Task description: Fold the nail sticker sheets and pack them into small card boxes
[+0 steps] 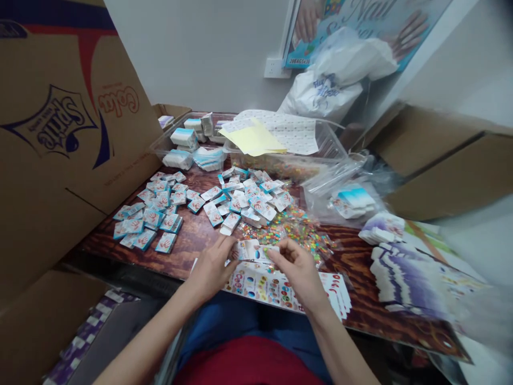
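My left hand [214,267] is closed, its thumb and fingers pinching the left end of a small white printed paper strip [253,251]. At the strip's right end, my right hand [300,271] also pinches, thumb against forefinger. Small coloured pictures show on the strip. Beneath my hands, a fanned stack of printed sheets [276,293] with rows of little coloured pictures lies along the table's front edge. Just beyond my fingers are a loose heap of small white-and-blue boxes [246,195] and a spread of clear packets with bright bits [296,230].
More small boxes [154,211] lie at left, beside a large cardboard carton [52,107]. Behind stand clear plastic tubs [160,147], one topped by yellow paper [256,138]. At right are a plastic bag of blue-white cards [355,203] and purple-white card stacks [409,275].
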Available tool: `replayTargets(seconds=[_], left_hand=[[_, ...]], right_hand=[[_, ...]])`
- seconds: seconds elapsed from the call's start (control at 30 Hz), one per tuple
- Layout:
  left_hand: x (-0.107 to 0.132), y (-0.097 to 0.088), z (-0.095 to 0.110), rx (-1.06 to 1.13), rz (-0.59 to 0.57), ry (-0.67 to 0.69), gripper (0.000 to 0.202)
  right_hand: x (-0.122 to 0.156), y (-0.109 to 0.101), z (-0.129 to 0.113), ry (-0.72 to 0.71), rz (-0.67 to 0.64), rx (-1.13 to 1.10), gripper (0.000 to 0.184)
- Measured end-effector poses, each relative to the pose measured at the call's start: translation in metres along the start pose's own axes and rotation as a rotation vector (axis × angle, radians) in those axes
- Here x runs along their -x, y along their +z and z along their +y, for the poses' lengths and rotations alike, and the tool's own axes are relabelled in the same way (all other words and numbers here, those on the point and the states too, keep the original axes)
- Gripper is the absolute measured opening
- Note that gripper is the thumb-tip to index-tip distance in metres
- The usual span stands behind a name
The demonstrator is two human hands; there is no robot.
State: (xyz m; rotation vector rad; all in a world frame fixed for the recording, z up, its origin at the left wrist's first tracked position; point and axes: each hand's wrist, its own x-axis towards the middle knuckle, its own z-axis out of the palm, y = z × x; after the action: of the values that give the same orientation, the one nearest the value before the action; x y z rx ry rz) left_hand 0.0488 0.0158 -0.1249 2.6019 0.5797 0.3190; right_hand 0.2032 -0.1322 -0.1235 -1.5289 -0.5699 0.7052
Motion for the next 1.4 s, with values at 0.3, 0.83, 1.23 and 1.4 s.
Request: replayTargets(seconds=[0.3,0.83,1.23,1.4], left_hand=[[0.022,0.009,0.004,0.14,0.012,-0.037,0.038],[0.033,0.033,0.02,0.273,-0.023,-0.061,0.039],[0.039,0.03,0.018,0.342,-0.07,-0.051,0.043],[0.033,0.034,0.028,0.315,-0.013,-0.025,0.041]], right_hand=[[0.018,-0.007,0.003,-0.039,0.046,0.15,0.032],[0.005,0.005,0.037,-0.098,-0.08,0.193,0.021],[0.015,-0.008,0.029,0.002,-0.283,0.137,0.022],[0.017,0.003,0.022,-0.147,-0.193,0.264,0.02]])
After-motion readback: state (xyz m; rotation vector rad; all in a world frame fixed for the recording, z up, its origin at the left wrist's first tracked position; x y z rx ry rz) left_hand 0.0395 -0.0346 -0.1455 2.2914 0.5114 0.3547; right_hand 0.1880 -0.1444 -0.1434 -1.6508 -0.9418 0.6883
